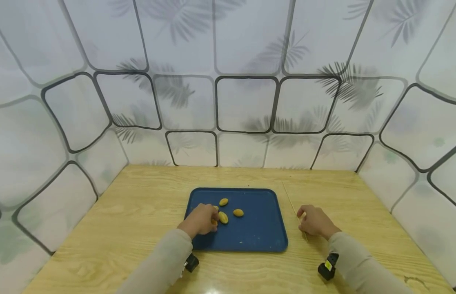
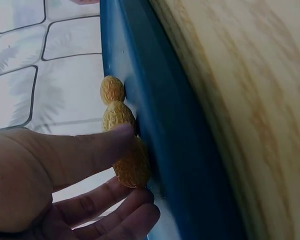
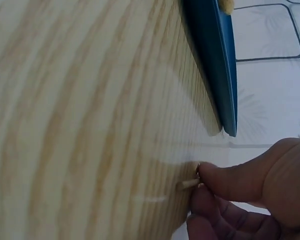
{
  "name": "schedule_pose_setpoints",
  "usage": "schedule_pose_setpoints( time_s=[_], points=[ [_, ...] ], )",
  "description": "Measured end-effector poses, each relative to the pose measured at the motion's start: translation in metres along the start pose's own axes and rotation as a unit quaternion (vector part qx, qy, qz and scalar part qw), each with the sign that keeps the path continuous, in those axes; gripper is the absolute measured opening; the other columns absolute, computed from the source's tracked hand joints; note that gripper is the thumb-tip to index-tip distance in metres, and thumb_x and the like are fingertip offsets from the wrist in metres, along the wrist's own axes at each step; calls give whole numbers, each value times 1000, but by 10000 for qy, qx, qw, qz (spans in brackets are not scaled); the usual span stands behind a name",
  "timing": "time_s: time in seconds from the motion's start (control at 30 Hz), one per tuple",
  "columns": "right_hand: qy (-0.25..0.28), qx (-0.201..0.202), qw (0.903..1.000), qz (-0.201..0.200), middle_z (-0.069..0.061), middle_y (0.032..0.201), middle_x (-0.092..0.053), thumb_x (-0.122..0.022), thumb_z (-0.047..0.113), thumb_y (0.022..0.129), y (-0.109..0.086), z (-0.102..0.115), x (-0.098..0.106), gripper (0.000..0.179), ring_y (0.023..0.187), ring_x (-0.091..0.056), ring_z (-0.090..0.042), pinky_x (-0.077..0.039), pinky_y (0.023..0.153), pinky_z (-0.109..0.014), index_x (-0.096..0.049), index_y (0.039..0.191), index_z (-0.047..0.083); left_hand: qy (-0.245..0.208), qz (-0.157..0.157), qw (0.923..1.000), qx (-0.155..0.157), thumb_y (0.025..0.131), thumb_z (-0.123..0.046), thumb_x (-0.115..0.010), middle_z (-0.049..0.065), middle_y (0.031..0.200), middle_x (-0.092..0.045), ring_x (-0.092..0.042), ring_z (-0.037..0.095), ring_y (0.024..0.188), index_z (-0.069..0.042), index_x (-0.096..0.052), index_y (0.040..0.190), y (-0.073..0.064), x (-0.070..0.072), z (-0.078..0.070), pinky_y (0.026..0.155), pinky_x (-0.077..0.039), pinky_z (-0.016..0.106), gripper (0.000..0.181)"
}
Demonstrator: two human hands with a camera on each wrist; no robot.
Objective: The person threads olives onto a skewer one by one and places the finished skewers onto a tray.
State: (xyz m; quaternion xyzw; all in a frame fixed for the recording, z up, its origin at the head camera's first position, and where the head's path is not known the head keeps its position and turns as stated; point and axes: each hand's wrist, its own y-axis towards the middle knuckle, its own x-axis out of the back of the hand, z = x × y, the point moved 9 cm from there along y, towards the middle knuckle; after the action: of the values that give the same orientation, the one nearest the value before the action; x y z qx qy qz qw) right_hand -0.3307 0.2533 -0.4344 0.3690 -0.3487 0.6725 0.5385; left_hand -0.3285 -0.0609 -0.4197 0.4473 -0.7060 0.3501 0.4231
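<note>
In the head view, my left hand (image 1: pixel 203 219) is over the left part of a blue tray (image 1: pixel 257 237). Its thumb and fingers pinch a wrinkled yellow oval fruit (image 2: pixel 132 167), close against the tray in the left wrist view. Several more such fruits lie on the tray, among them one beside my fingertips (image 1: pixel 223 217), one farther back (image 1: pixel 223 201) and one to the right (image 1: pixel 238 212). To the right of the tray, my right hand (image 1: pixel 314 220) pinches a thin wooden skewer (image 1: pixel 289 201) low over the table. The skewer's blunt end (image 3: pixel 187 184) pokes out past the fingers.
The tray rests on a light wood-grain table (image 1: pixel 147 204). A white curtain (image 1: pixel 246 104) with dark rounded outlines and grey leaves surrounds the table at the back and sides. Black wrist cameras (image 1: pixel 328 267) sit on both wrists.
</note>
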Motion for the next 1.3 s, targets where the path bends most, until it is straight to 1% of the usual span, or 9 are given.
schedule_pose_setpoints(
  time_s=[0.13,0.27,0.4,0.63,0.77,0.9,1.03,1.17,1.3],
  points=[
    [-283,-82,9995,69,-3,65,-51,-58,-8,72,-1,-4,-2,32,56,-46,-18,-39,52,-30,-60,103,-2,27,7,10000,-46,82,-9,-79,1,96,-66,-61,26,99,-10,-72,98,-2,-2,-1,85,-51,41,17],
    [-719,-251,9969,189,-5,71,-52,-58,-6,74,-3,-7,-3,31,61,-47,-19,-41,55,-32,-59,105,-1,-132,25,9998,-126,84,-11,-78,2,97,-66,-62,25,96,-8,-71,101,-4,-2,-1,83,-52,40,18],
    [-708,-280,9967,292,-9,78,-55,-57,-7,76,-6,-3,0,27,65,-48,-22,-43,58,-34,-58,103,-3,-476,17,9986,-208,85,-13,-77,2,94,-65,-61,21,87,-8,-71,101,-5,0,-1,76,-53,39,18],
    [330,-333,9972,588,-9,83,-54,-49,-8,80,-17,-7,0,31,68,-50,-20,-42,58,-30,-57,109,-9,-802,-2,9965,-242,85,-18,-77,-2,84,-59,-54,16,77,-14,-69,98,-6,4,7,69,-49,37,16],
    [1419,-427,9860,760,-9,75,-52,-46,-9,85,-24,-13,-3,30,55,-44,-15,-38,51,-28,-52,114,-13,-1126,-175,9929,-340,86,-18,-76,-1,91,-61,-58,18,85,-16,-68,97,-7,9,13,75,-50,41,14],
    [2042,-417,9742,866,-8,72,-48,-44,-11,88,-27,-18,-7,29,49,-37,-13,-35,48,-26,-48,116,-13,-1482,-381,9872,-455,88,-18,-74,1,99,-64,-61,20,92,-16,-68,101,-7,14,15,78,-52,42,15],
    [2024,-195,9764,733,-9,77,-50,-47,-9,90,-30,-18,-4,26,55,-43,-16,-39,49,-27,-48,115,-12,-1830,-596,9800,-502,89,-16,-73,0,101,-64,-61,20,92,-15,-68,105,-8,20,15,78,-52,40,17],
    [2053,42,9765,652,-12,82,-52,-49,-6,93,-35,-10,2,27,63,-48,-21,-42,52,-30,-48,119,-11,-2503,-650,9649,-462,92,-15,-70,3,103,-62,-61,18,88,-9,-67,110,-10,23,15,72,-54,36,19],
    [2308,220,9692,829,-15,86,-51,-49,-6,96,-39,0,5,28,69,-52,-24,-48,56,-34,-45,123,-11,-2962,-585,9523,-438,94,-15,-67,6,107,-61,-62,17,87,-4,-65,114,-11,28,13,68,-55,35,23]
  ],
)
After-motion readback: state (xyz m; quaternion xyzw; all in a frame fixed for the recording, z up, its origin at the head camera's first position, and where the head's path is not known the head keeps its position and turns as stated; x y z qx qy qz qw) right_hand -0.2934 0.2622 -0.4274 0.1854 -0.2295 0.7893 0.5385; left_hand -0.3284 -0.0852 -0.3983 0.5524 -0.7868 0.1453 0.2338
